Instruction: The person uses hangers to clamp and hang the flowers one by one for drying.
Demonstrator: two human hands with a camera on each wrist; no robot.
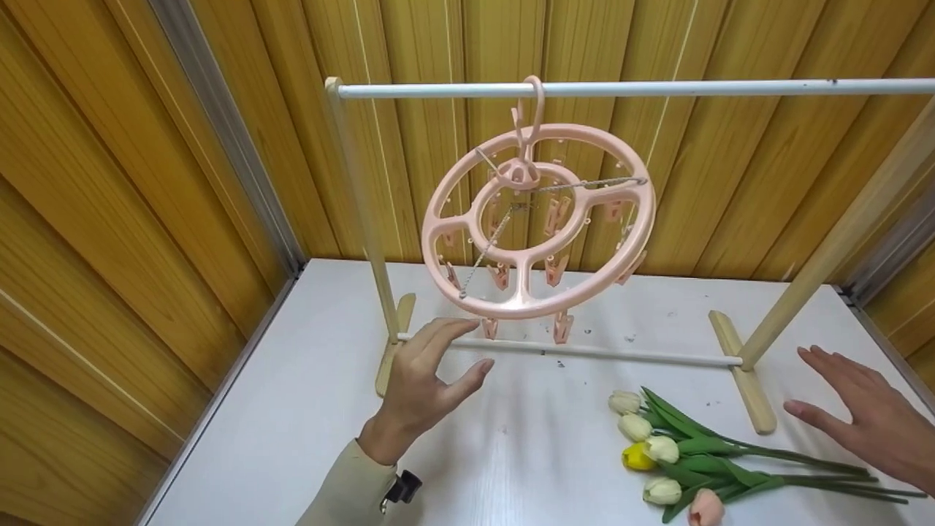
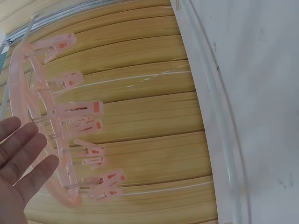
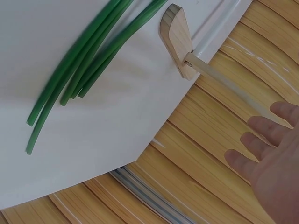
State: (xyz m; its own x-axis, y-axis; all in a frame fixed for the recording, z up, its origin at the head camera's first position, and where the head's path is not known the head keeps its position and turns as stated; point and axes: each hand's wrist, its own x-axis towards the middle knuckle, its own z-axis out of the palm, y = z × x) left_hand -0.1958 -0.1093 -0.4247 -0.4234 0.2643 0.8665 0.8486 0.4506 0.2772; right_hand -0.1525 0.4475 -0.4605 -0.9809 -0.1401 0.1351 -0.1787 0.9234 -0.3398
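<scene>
A round pink clip hanger hangs by its hook from the white top bar of a wooden rack. Pink clothespins dangle below its rings. My left hand, thumb and fingers apart, is just below the hanger's near left rim and holds nothing. Over at the right, my right hand has its fingers extended and is empty, beside the rack's right foot. Nearest to it on the table lies a bunch of artificial tulips, white, yellow and pink, their green stems pointing toward that hand.
The rack's lower white bar runs low across the white table. Its left foot stands near my left hand. Wood-patterned panels enclose the back and sides.
</scene>
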